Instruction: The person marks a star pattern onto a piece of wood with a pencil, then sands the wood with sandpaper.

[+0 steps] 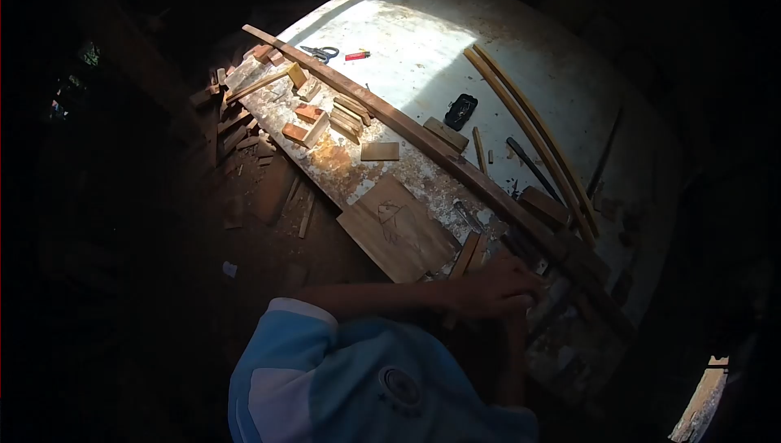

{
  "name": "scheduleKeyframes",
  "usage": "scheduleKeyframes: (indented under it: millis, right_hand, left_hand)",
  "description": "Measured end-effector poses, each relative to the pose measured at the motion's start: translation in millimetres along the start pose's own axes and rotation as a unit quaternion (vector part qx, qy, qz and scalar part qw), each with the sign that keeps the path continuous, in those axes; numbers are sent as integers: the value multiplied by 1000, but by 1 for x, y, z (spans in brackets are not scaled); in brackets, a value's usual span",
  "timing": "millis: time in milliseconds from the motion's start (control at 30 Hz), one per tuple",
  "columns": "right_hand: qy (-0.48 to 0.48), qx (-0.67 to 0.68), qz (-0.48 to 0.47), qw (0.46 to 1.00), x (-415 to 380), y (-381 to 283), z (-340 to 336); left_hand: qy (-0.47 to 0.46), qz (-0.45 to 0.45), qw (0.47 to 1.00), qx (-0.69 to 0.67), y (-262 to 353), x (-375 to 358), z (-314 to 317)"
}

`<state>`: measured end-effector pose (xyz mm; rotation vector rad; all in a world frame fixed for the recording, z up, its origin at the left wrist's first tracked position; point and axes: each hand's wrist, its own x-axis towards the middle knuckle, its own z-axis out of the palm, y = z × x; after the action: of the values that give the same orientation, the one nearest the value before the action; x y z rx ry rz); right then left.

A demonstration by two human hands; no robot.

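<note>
My left arm reaches across from the left, and my left hand is over the near, shaded part of the workbench, its fingers curled. Directly below it and touching or nearly touching it is my right hand, mostly in shadow and also seemingly closed. What they hold, if anything, is too dark to tell. Short wooden strips lie just left of my hands. Beside them a flat wooden board bears a pencil-like drawing. A long wooden beam runs diagonally across the bench past my hands.
Small wood blocks are grouped on the bench's left part. Beyond the beam lie scissors, a red lighter, a black object and two long curved strips. Wood scraps litter the floor at left.
</note>
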<state>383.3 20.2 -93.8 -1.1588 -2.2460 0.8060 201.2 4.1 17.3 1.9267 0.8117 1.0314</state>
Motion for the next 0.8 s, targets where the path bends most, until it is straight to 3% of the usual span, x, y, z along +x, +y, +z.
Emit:
scheduleKeyframes:
  millis: [67,200,333,400,433,467,533,567,600,667,700,800]
  right_hand:
    - [23,104,-37,994,-7,-42,20]
    - [75,210,-47,974,-14,-108,73]
    - [168,227,34,959,-33,-145,120]
    - [216,228,69,947,-38,-153,137]
    - [183,273,148,933,-40,-164,137]
    - [152,313,228,909,-42,-175,136]
    - [157,412,244,863,-42,-182,134]
    - [189,479,252,819,-36,-182,136]
    - [219,461,247,824,-24,-179,139]
    - [274,417,244,832,-2,-169,153]
    - [291,438,267,807,13,-166,157]
    - [306,459,228,802,52,-134,189]
  left_hand:
    - [-50,-23,998,-39,19,-20,-13]
    - [10,-31,998,-53,20,-86,-6]
    - [-192,6,981,9,30,-127,-43]
    - [-122,94,987,-55,14,-137,-62]
    - [-59,87,993,-59,-3,-139,-78]
    - [-14,22,999,-21,-34,-141,-92]
    - [76,-13,975,208,-99,-141,-130]
    - [78,-30,949,303,-140,-152,-144]
    - [85,-39,913,396,-171,-158,-157]
    - [76,-37,938,336,-185,-165,-168]
    - [79,-31,939,332,-185,-165,-167]
    - [106,-34,936,333,-181,-166,-165]
